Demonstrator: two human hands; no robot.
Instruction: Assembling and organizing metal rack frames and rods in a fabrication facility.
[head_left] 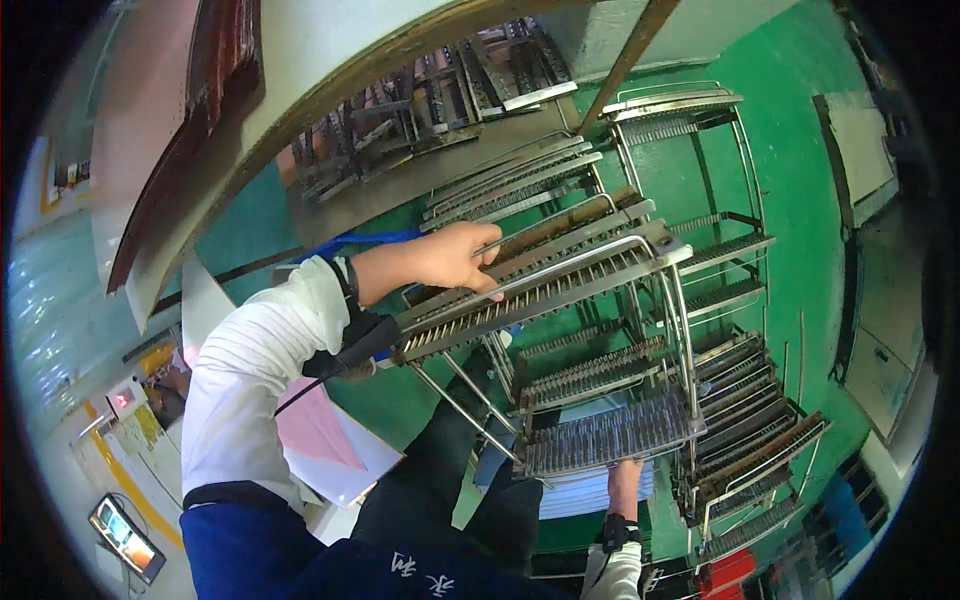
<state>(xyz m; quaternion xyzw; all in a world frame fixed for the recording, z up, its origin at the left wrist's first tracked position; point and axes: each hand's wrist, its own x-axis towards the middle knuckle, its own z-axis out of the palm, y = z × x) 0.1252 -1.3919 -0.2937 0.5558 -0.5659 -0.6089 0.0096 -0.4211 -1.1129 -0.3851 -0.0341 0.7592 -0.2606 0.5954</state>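
A metal rack (560,290) with slotted shelves and bent tube legs stands tilted in front of me. My left hand (462,258) is closed over its upper rail at the left, thumb and fingers wrapped round the bar. Lower down, my right hand (625,478) touches the near edge of the rack's lower slotted shelf (610,440); its fingers are hidden behind that shelf. Blue-white stacked sheets (590,500) show below the rack, beside my right wrist.
More metal racks stand on the green floor (720,170): a tall one (690,110) behind, a crowded group (750,440) at right. Metal parts (430,110) lie on a far surface. A curved board edge (340,100) hangs at upper left; a pink-and-white sheet (330,440) lies near my left arm.
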